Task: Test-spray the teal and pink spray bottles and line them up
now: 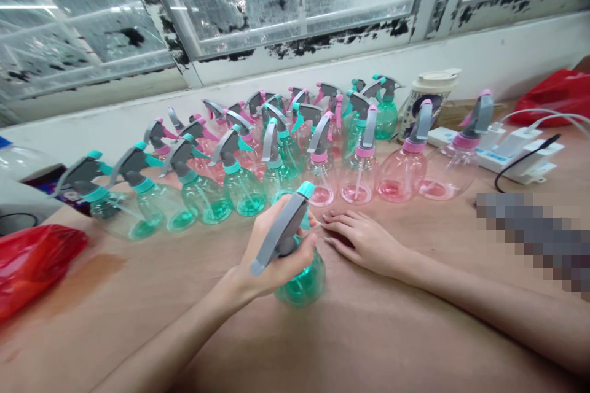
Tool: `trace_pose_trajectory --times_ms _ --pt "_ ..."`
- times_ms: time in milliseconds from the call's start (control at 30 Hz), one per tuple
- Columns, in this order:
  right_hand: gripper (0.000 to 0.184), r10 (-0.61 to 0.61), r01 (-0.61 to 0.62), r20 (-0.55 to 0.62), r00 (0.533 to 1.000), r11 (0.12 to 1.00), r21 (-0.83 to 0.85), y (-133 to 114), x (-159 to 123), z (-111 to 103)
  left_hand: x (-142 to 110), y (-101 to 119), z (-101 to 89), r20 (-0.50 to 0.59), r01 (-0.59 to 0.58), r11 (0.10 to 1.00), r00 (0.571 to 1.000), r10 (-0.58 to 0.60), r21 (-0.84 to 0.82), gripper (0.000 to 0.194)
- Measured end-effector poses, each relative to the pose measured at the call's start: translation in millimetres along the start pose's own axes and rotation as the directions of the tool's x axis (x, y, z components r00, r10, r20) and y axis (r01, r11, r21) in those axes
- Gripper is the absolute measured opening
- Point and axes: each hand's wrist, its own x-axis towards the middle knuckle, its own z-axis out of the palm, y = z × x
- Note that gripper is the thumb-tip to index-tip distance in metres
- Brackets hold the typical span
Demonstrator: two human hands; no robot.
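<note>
My left hand point(271, 258) is wrapped round the neck of a green spray bottle point(302, 282) that stands on the brown table point(350, 331). Its grey trigger head point(281, 230) with a teal nozzle points up and to the right. My right hand point(364, 239) lies flat on the table just right of the bottle, fingers stretched out, their tips close to the nozzle. Behind both hands stand several green spray bottles point(203, 196) on the left and several pink spray bottles point(359, 178) on the right.
A red plastic bag point(32, 264) lies at the left edge, another red bag point(553, 95) at the back right. A white power strip point(520, 156) with plugs and a black cable sits right of the pink bottles. A lidded cup point(426, 98) stands by the wall under the window.
</note>
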Motion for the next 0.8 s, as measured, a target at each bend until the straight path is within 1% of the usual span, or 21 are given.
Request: trace_pose_trajectory --times_ms 67,200,300,400,533,633,733,800 --pt "0.024 -0.004 0.004 -0.003 1.000 1.000 0.008 0.3 -0.1 0.3 0.3 1.2 1.0 -0.002 0.035 0.999 0.999 -0.035 -0.022 0.011" --pt "0.024 -0.002 0.002 -0.001 1.000 1.000 0.011 0.6 -0.2 0.7 -0.9 5.3 3.2 0.033 0.120 0.991 0.992 -0.118 -0.058 0.014" --pt "0.025 0.003 -0.003 0.009 1.000 1.000 0.009 0.5 -0.3 0.8 -1.8 7.2 3.5 0.039 0.126 0.986 0.992 -0.123 -0.105 0.014" --pt "0.025 0.002 -0.002 0.007 1.000 1.000 0.008 0.3 -0.2 0.8 -1.5 7.4 2.8 0.064 0.136 0.984 0.989 -0.130 -0.114 0.016" --pt "0.024 -0.004 0.004 -0.003 1.000 1.000 0.004 -0.5 0.3 0.6 -1.4 6.4 0.6 0.076 0.146 0.981 0.988 -0.137 -0.127 0.032" --pt "0.024 -0.003 0.003 -0.007 1.000 1.000 0.007 -1.1 0.8 0.2 -2.7 4.4 -1.9 0.113 0.148 0.976 0.985 -0.131 -0.158 0.044" --pt "0.024 -0.001 0.001 -0.005 1.000 1.000 0.000 -1.1 0.8 0.2 -3.8 2.6 -4.4 0.161 0.145 0.967 0.981 -0.112 -0.208 0.045" --pt "0.024 -0.003 0.003 -0.009 1.000 1.000 0.000 -0.8 0.6 0.5 -3.7 3.2 -5.2 0.169 0.148 0.965 0.979 -0.112 -0.217 0.044"
